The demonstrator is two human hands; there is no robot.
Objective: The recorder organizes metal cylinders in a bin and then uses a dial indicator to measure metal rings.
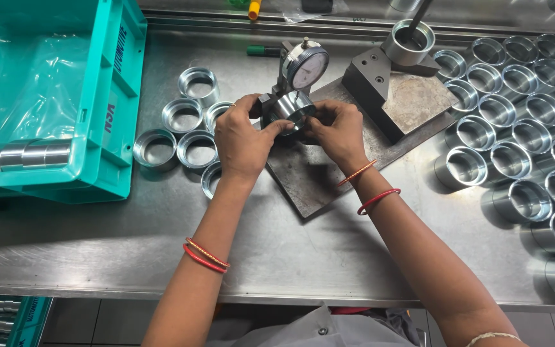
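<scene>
Both hands meet at the dial gauge stand [293,96] on the steel tabletop [290,250]. Left hand [242,141] and right hand [336,128] each have their grip closed on one metal ring [292,109], thumbs and fingertips pinching its rim from opposite sides. The ring sits tilted against the stand's anvil, directly below the round dial face [308,68] and above the dark base plate [329,160].

Judgement on doing this well: seat the ring flat on the reference face before reading; any tilt will likely skew the needle. Keep pressure light and even from both sides, fingers off the contact point. Turn the ring slowly and watch the needle swing, not one spot only.

Surroundings: a small cluster of like rings [184,128] lies left of the stand, touching one another; a larger field of rings [521,128] fills the right side. A teal crate [107,128] stands at far left, well apart from the gauge. A second fixture block [393,83] carries one ring behind the plate.
</scene>
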